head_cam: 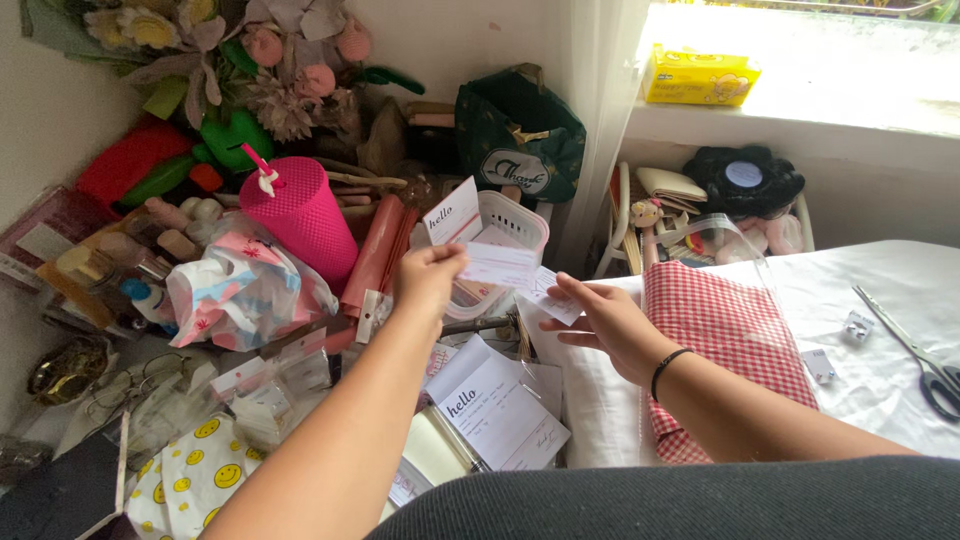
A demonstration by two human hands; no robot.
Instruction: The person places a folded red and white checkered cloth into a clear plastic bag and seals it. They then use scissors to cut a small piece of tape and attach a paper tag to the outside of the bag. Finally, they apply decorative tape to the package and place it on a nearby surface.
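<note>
Hands: left hand (pixel 432 275) pinches a small card (pixel 497 264); right hand (pixel 600 318) grips another card (pixel 553 300).
Done: red checked cloth (pixel 722 330) laid at 3 o'clock.
Left: cards unpacked; scissors (pixel 915 350) untouched.

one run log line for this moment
left hand: holds small white paper card | right hand: holds white paper slip | beside: red checked cloth | behind: white plastic basket

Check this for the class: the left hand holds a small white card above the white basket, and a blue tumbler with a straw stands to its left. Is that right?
One detail is wrong: the tumbler is pink, not blue, as the head view shows. The rest holds: the left hand holds a small white card above the white basket, with the tumbler to its left.
</note>
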